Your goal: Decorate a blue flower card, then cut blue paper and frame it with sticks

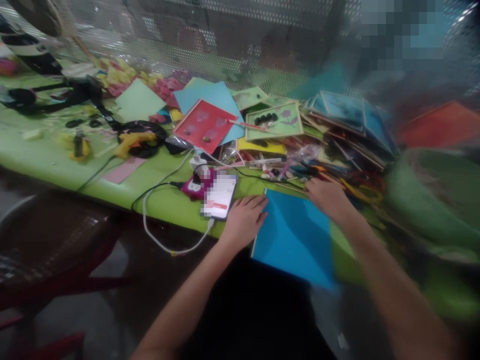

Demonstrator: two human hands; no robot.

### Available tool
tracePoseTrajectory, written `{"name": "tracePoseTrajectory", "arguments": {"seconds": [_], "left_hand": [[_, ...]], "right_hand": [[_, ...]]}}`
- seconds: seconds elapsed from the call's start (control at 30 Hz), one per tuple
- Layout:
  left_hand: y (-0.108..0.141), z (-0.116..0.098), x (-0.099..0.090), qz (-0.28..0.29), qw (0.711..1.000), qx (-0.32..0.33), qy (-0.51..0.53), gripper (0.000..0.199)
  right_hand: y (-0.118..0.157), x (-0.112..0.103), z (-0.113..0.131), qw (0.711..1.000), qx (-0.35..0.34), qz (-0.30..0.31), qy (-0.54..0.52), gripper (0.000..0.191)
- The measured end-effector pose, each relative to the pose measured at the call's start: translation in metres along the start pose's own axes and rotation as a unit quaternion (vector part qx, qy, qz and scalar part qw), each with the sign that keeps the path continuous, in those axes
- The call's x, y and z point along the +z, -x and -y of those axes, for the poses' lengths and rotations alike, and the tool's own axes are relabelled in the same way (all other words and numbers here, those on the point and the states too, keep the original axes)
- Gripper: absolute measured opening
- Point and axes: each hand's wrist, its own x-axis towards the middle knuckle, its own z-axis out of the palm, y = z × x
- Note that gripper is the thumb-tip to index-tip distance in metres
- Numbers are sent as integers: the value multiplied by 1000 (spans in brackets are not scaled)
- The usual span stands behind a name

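Observation:
A blue square sheet or board with a thin pale strip along its left edge lies at the front of the table, its near edge jutting toward me. My left hand rests on its upper left edge, fingers stretched out, beside a lit phone. Past the far right corner of the board, my right hand reaches into a heap of small tools and sticks, its fingers curled. Whatever they grip, if anything, is hidden. Orange-handled scissors seem to lie just beyond it, blurred.
Behind lie a red picture board, a green one and a stack of blue boards. A yellow glue gun sits left. A white cable loops over the front edge. A green basin stands right.

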Motion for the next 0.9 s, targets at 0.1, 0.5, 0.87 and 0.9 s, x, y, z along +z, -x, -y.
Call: {"name": "tracePoseTrajectory", "arguments": {"seconds": [0.1,0.5,0.87,0.9], "left_hand": [[-7,-1,-3,8,1000,-20,10,42],[-42,5,6,-76,994,-78,29,31],[-39,7,10,-82,995,-61,18,30],[-39,7,11,-83,995,-58,17,30]], "right_hand": [[6,1,-2,1000,2,7,3,30],[32,18,-7,997,-4,-55,-55,34],[29,24,-3,993,-44,-83,-70,26],[29,26,-3,991,-48,-98,-73,27]]}}
